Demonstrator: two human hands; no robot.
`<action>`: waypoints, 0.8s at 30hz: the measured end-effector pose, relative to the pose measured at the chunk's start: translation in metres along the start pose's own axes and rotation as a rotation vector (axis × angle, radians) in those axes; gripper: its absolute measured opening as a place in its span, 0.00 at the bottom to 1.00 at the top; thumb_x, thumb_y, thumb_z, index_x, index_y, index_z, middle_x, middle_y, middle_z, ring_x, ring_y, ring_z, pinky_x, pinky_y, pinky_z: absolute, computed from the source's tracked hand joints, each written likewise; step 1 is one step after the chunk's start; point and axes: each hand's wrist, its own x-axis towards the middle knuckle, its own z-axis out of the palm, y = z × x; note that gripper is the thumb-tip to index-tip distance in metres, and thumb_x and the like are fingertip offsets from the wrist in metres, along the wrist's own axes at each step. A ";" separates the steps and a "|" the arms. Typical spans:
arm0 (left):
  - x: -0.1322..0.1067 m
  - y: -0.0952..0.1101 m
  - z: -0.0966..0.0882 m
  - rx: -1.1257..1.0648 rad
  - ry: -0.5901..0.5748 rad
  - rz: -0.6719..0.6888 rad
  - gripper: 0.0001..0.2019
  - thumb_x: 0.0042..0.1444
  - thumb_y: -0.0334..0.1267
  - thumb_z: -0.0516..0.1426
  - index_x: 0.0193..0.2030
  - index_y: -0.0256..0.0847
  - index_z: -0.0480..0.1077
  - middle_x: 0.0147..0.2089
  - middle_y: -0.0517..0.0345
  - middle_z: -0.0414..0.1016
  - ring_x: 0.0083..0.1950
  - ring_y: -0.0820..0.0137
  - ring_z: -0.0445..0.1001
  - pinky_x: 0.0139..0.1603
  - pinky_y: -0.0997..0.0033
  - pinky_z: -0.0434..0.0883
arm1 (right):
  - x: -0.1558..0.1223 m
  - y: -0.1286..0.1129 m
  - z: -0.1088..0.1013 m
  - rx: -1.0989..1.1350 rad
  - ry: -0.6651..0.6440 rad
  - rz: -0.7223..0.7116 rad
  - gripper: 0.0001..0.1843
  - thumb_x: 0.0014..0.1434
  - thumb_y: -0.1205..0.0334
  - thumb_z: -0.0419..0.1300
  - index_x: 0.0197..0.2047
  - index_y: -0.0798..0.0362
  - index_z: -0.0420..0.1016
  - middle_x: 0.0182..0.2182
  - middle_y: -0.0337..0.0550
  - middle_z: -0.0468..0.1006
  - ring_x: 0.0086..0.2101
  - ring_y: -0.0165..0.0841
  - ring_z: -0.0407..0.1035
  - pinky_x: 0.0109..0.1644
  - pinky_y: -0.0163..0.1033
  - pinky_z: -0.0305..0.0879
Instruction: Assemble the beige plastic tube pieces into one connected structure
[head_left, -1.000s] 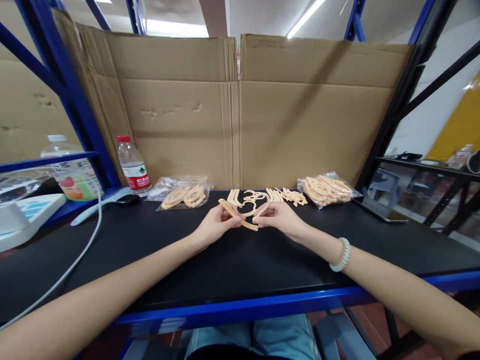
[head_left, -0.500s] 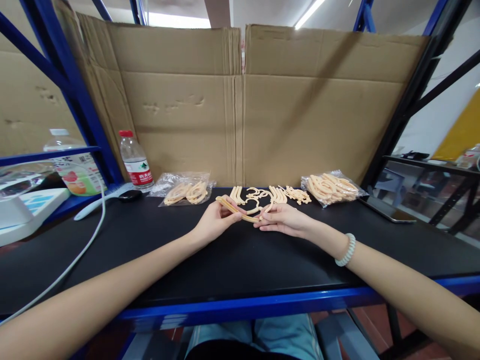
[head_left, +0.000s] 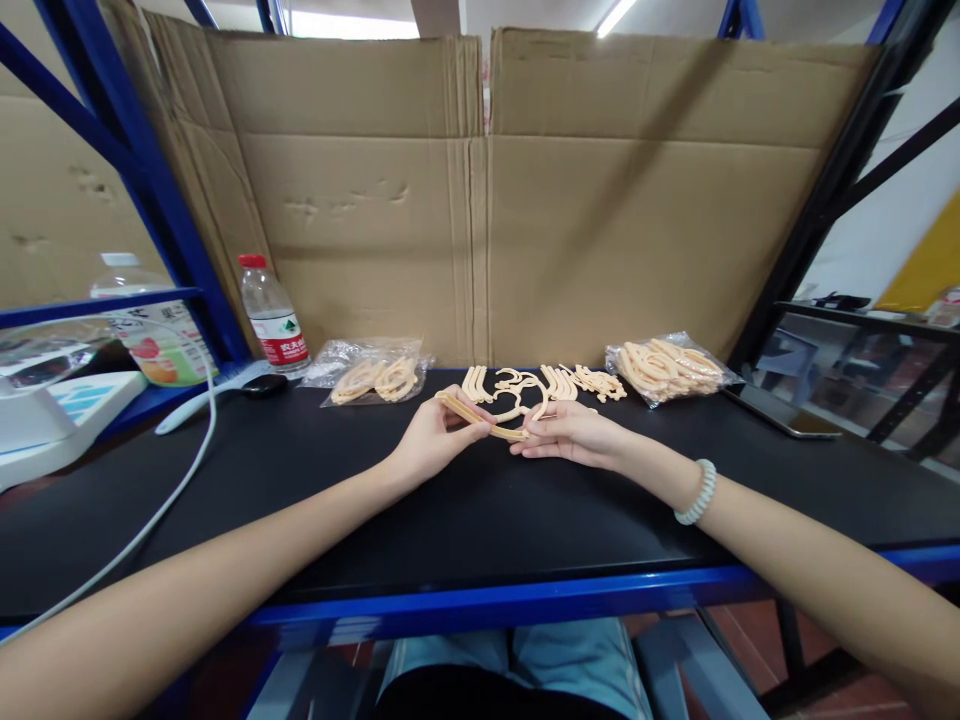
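Note:
My left hand (head_left: pixel 429 440) pinches a long beige plastic hanger arm (head_left: pixel 466 411) between thumb and fingers. The arm slants down to the right, toward my right fingertips. My right hand (head_left: pixel 574 436) is closed on a curved beige hanger hook (head_left: pixel 544 402), which meets the arm's right end; my fingers partly hide that joint. Just behind my hands lie more loose hooks (head_left: pixel 512 377), with a row of curved arms (head_left: pixel 476 385) on the left and another row (head_left: pixel 557 383) on the right. Small beige pieces (head_left: pixel 601 383) are heaped beside the right row.
Clear bags of beige parts lie at the left (head_left: pixel 375 380) and right (head_left: pixel 667 368). A red-capped water bottle (head_left: pixel 274 318), a white cable (head_left: pixel 196 460) and a larger bottle (head_left: pixel 161 345) are on the left. A dark flat phone-like device (head_left: pixel 784 412) lies right. Cardboard (head_left: pixel 360 200) walls the back.
The camera view has tilted and shifted slightly. Both hands keep the hanger arm and hook together in nearly the same pose.

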 end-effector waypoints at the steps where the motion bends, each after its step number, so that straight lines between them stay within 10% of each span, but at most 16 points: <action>1: 0.000 0.000 0.000 0.004 -0.001 0.005 0.15 0.46 0.40 0.65 0.33 0.38 0.62 0.38 0.52 0.78 0.42 0.63 0.77 0.50 0.60 0.71 | 0.000 0.000 0.000 0.000 0.001 0.001 0.18 0.42 0.60 0.74 0.31 0.58 0.72 0.31 0.44 0.79 0.39 0.40 0.76 0.52 0.44 0.69; 24: -0.003 -0.002 0.004 -0.007 0.018 0.006 0.13 0.45 0.38 0.65 0.31 0.38 0.65 0.36 0.52 0.78 0.43 0.61 0.77 0.48 0.59 0.72 | 0.002 0.009 0.005 -0.130 0.091 -0.124 0.19 0.40 0.57 0.74 0.27 0.58 0.72 0.29 0.46 0.78 0.33 0.39 0.77 0.42 0.41 0.76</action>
